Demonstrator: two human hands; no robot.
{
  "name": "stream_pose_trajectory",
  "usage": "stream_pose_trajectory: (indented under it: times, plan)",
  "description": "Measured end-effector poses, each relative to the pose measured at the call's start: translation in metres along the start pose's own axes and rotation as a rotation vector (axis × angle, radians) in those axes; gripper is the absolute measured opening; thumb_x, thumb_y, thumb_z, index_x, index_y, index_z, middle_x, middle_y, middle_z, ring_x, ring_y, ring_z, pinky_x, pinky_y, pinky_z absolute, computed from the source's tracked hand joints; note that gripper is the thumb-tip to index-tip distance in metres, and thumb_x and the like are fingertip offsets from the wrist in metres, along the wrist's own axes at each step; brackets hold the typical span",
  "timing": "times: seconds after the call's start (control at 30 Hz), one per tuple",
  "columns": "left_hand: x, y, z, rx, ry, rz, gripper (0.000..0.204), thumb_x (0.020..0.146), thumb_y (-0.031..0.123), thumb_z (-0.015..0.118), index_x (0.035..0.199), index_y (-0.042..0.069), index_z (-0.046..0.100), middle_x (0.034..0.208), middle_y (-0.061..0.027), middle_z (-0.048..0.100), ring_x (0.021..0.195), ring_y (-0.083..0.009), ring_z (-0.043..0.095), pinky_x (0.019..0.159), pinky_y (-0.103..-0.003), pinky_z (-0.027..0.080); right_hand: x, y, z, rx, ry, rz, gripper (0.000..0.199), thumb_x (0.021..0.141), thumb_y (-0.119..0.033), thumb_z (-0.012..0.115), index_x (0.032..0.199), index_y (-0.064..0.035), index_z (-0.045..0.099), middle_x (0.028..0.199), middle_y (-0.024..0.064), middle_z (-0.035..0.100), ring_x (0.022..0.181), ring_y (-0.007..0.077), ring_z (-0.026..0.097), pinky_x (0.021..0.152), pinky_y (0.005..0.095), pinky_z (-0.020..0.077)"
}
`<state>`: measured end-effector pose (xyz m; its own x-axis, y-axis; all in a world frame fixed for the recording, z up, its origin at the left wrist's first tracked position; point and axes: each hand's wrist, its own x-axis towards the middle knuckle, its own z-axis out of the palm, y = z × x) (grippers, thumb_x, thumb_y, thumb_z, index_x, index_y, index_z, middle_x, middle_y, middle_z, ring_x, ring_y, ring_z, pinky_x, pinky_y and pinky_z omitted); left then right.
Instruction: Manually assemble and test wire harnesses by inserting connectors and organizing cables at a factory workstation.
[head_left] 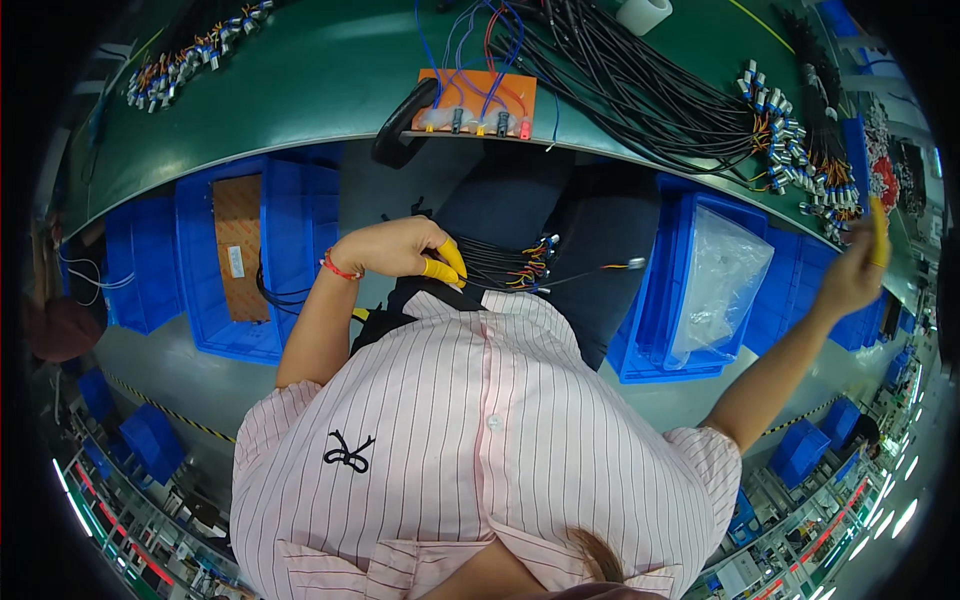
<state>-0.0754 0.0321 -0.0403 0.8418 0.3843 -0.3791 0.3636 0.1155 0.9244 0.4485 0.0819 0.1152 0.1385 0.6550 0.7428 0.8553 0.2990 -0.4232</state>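
My left hand [395, 247], with yellow finger covers on its thumb and finger, is closed on a bundle of black cables [490, 262] across my lap. The cables end in orange and yellow wires with small silver-white connectors. One cable [590, 272] lies apart from the bundle, its connector pointing right. Far out to the right, my right hand [853, 275] is raised at the bench's edge, one yellow-covered finger stretched out. No object shows in it; its other fingers are partly hidden. Close by are small red and whitish parts [882, 178] beside the connector ends of bench cables.
On the green bench [300, 90] stands an orange board [480, 95] with clips and wires, a black handle-like piece [405, 125] beside it. A thick heap of black cables [650, 90] lies right of it. Blue bins [300, 210] flank my legs; one holds clear plastic bags [720, 280].
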Motion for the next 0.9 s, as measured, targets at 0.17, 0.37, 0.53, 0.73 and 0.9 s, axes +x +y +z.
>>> stream_pose_trajectory:
  times: [0.17,0.37,0.53,0.73,0.9]
  plan:
    - [0.004,-0.006,0.005,0.052,0.052,-0.025,0.015,0.084,0.006,0.066,0.096,-0.001,0.07,0.087,-0.0108,0.069,0.078,-0.0216,0.065,0.072,-0.029,0.049,0.101,0.022,-0.031,0.01,0.204,0.125,0.022,0.094,-0.011,0.057,0.11,0.0002,0.067,0.086,0.005,0.069,0.076,0.0099,0.064,0.069,0.0221,0.052]
    - [0.004,-0.014,0.013,0.12,0.142,-0.053,0.017,0.082,0.007,0.067,0.097,-0.001,0.07,0.089,-0.0138,0.071,0.079,-0.0228,0.068,0.072,-0.031,0.051,0.139,-0.003,0.023,0.03,0.053,-0.118,0.023,0.094,-0.016,0.06,0.112,-0.0027,0.068,0.091,0.0046,0.071,0.078,0.0098,0.064,0.069,0.0218,0.0508]
    - [0.002,-0.011,0.014,0.128,0.139,-0.089,0.016,0.083,0.007,0.066,0.096,-0.002,0.069,0.09,-0.014,0.07,0.081,-0.0233,0.067,0.073,-0.032,0.051,0.052,-0.064,0.115,-0.217,-0.398,-0.279,0.02,0.089,-0.016,0.065,0.105,-0.0062,0.069,0.083,0.0089,0.068,0.07,0.016,0.066,0.061,0.0269,0.0501]
    - [0.005,-0.006,0.016,0.167,0.122,-0.099,0.016,0.083,0.008,0.067,0.096,-0.002,0.069,0.09,-0.0145,0.07,0.08,-0.0249,0.066,0.072,-0.033,0.05,-0.044,-0.097,0.185,-0.136,-0.569,-0.16,0.028,0.087,-0.026,0.066,0.104,-0.0033,0.067,0.096,0.0091,0.062,0.066,0.0291,0.062,0.059,0.038,0.0496]
    - [0.009,-0.008,0.016,0.18,0.137,-0.087,0.017,0.083,0.009,0.066,0.096,-0.002,0.069,0.089,-0.0149,0.07,0.079,-0.0266,0.066,0.071,-0.034,0.05,-0.065,-0.096,0.181,-0.174,-0.472,-0.353,0.042,0.083,-0.033,0.069,0.113,-0.0039,0.065,0.117,0.0136,0.054,0.11,0.0304,0.049,0.093,0.0435,0.0375]
